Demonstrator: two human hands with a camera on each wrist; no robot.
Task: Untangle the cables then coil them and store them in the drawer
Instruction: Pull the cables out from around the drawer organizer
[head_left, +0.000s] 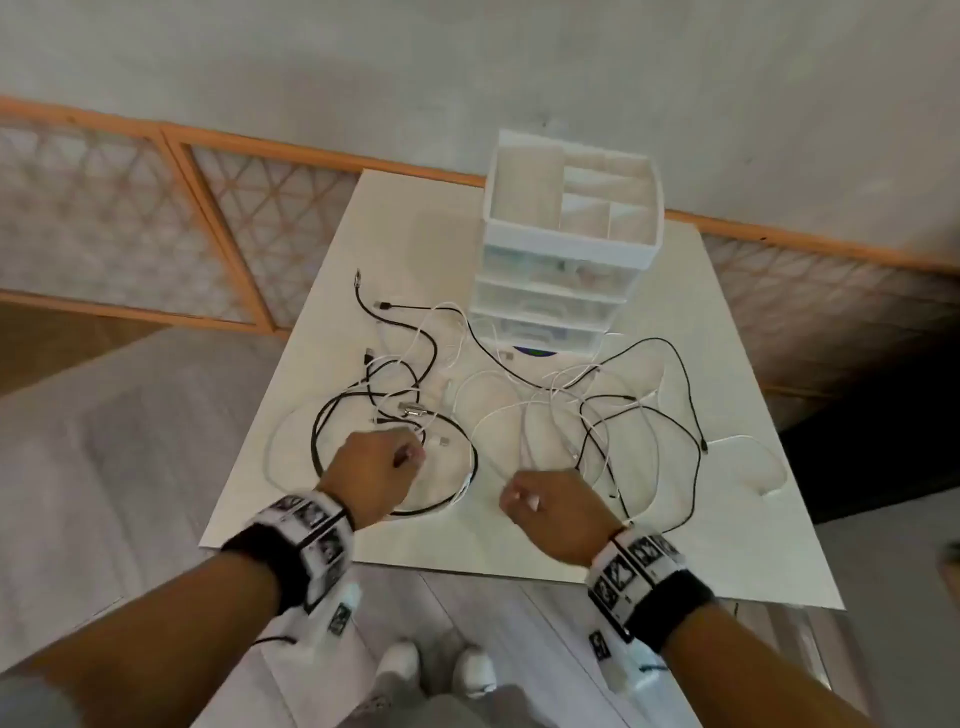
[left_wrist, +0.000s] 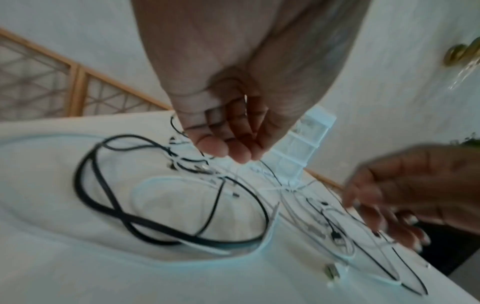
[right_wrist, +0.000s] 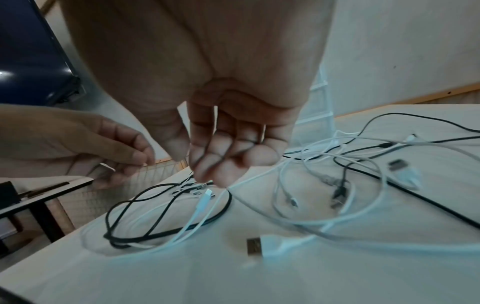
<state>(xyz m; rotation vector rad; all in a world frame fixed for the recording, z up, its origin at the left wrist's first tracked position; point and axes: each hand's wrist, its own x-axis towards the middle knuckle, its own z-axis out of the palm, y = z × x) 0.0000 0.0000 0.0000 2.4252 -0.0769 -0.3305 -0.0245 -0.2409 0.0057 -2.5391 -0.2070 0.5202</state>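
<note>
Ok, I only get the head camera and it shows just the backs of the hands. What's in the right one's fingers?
Observer: The right wrist camera shows a thin black cable across the right hand's curled fingers.
Child: And the left one?
Observer: The left hand pinches a white cable end.
Child: Any plug hiding under the right hand?
Observer: Yes, a white USB plug lies on the table.

Matt white table, plastic everywhere

The table (head_left: 727, 519) top looks smooth and matt, prob laminate. The cables (head_left: 644, 415) are black and white w/ smooth rubbery-plastic jackets, and the USB plug (right_wrist: 253, 245) has a dull metal shell. The drawer unit (head_left: 566, 270) is white plastic w/ see-thru frosted fronts. The screen frame (head_left: 218, 218) behind looks like light wood, and the wrist bands (head_left: 670, 608) look like black cloth.
</note>
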